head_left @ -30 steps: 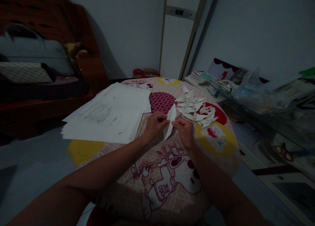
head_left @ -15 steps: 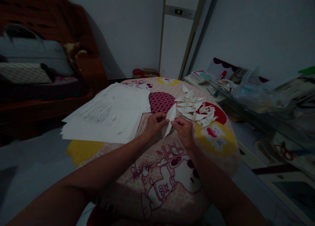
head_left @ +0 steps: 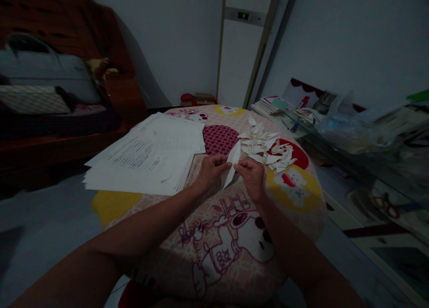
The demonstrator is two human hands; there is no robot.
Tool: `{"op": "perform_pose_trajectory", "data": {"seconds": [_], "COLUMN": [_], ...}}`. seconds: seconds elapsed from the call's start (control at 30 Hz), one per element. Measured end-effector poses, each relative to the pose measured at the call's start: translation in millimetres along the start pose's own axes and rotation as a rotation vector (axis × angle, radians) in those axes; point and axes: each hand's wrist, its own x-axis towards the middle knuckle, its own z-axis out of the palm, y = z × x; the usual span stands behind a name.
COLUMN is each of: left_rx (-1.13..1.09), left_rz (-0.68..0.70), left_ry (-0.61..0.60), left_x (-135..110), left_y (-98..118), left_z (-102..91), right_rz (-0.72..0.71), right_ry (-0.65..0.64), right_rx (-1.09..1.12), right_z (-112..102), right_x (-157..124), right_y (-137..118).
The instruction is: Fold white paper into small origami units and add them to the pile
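A narrow white folded paper (head_left: 234, 153), pointed at both ends, is held upright on a slant between my two hands above the table. My left hand (head_left: 212, 170) pinches its left edge near the middle between thumb and fingers. From the other side, my right hand (head_left: 251, 174) is closed on the right edge with thumb and forefinger. Just beyond my right hand lies a cluster of small folded paper cranes (head_left: 259, 140). To the left of my left hand rests a stack of printed sheets (head_left: 144, 156).
The round table wears a pink cartoon-patterned cloth (head_left: 187, 263). At right stands a glass-topped cabinet (head_left: 321, 142) holding books and a plastic bag (head_left: 348, 120). A wooden bench (head_left: 124, 84) with a grey bag (head_left: 50, 71) is at left. Behind stands a tall white air conditioner (head_left: 239, 57).
My hands and the folded paper have shifted very slightly to the right. Both hands keep their pinch on it, and everything else stays in place.
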Motion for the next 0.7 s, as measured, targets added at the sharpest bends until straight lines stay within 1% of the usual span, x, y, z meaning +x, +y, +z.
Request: {"op": "perform_pose_trajectory", "data": {"seconds": [0.1,0.2,0.37,0.47,0.6,0.7], "left_rx": [-0.008,-0.005,0.038,0.055,0.046,0.029], "left_rz": [-0.009,-0.020,-0.004,0.003,-0.028,-0.041], "left_ry": [-0.013,-0.010,0.017,0.030,0.022,0.021], "left_x": [0.6,1.4,1.4,0.6,0.1,0.8], "left_y": [-0.1,-0.1,1.0,1.2,-0.9,-3.8], "left_z": [0.6,0.8,1.1,1.2,2.9,4.9], "right_rz": [0.042,0.032,0.007,0.030,0.059,0.117], "right_ry": [-0.034,-0.047,-0.057,-0.055,-0.040,-0.023], "right_rx": [0.059,0.060,0.056,0.088,0.148,0.180], "right_z": [-1.0,-2.0,-0.8,1.3,1.4,-0.3], "right_x": [2.2,3.9,3.5,3.3,4.8,7.1], "right_y": [7.7,12.0,5.7,2.6,4.3,5.4]}}
